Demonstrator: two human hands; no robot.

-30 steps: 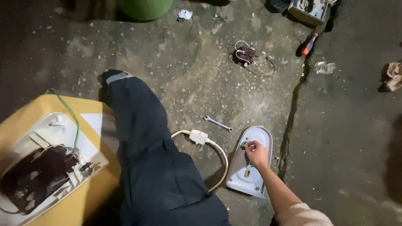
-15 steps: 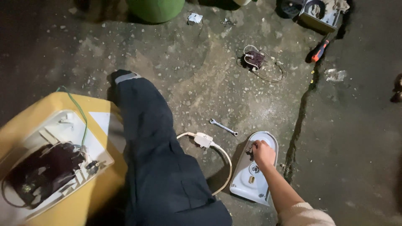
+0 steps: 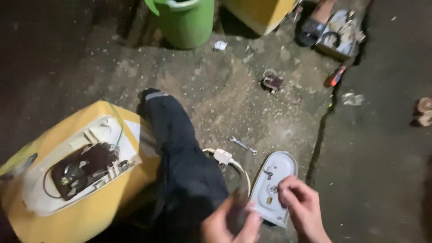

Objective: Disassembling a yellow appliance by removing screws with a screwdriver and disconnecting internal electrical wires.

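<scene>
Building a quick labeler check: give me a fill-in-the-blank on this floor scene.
1. The right hand touches a pale oval ____ lying on the concrete floor.
2. The bucket at the top of the view is ____ in colour.
3. The small wrench lies just ____ the white cable in the picture.
4. The opened housing on the left is ____.

Missing words: cover plate; green; above; yellow

A white oval cover (image 3: 275,182), a yellow appliance casing (image 3: 81,211), a green bucket (image 3: 186,22), and dark navy trousers (image 3: 184,162).
</scene>
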